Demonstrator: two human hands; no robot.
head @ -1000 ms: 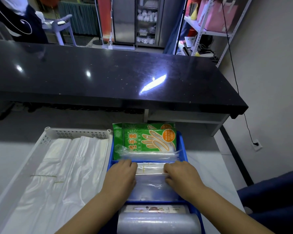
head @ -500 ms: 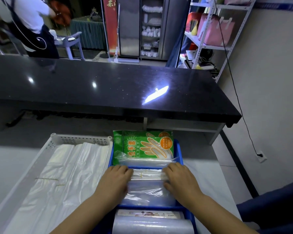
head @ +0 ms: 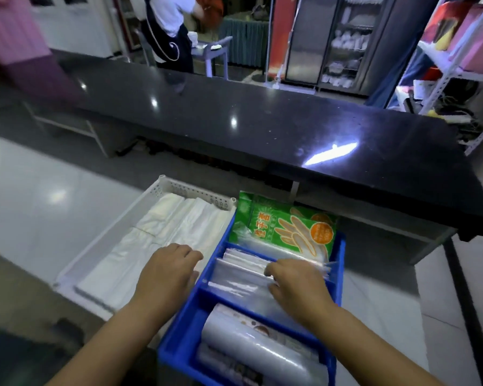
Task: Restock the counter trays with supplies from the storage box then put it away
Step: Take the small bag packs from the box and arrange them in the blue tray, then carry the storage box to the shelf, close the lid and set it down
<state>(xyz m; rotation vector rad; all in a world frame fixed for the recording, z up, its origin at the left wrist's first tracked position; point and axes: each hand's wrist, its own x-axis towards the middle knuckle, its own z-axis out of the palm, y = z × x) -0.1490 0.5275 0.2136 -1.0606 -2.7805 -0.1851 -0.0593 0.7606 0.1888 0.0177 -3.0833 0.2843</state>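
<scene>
**Q.** Head view: what occupies the near field?

**A.** A blue divided tray stands touching a white perforated tray on a pale counter. The white tray holds flat folded white bags. The blue tray has three compartments: the far one holds green glove packets propped upright, the middle one a stack of clear plastic bags, the near one a roll of clear film.

**Q.** And the hands?

**A.** The right hand lies on the clear plastic bags in the middle compartment, fingers curled down over the right side of the stack; whether it pinches the bags or only presses them cannot be told. The left hand hovers loosely curled and holds nothing, over the inner edge of the white tray beside the blue wall.

**Q.** How far along is the task?

**A.** Judging by the contents, both trays look stocked; the right hand appears to be settling the stack. No storage box shows in this view, so putting it away seems to remain. A person stands beyond the black counter.
</scene>
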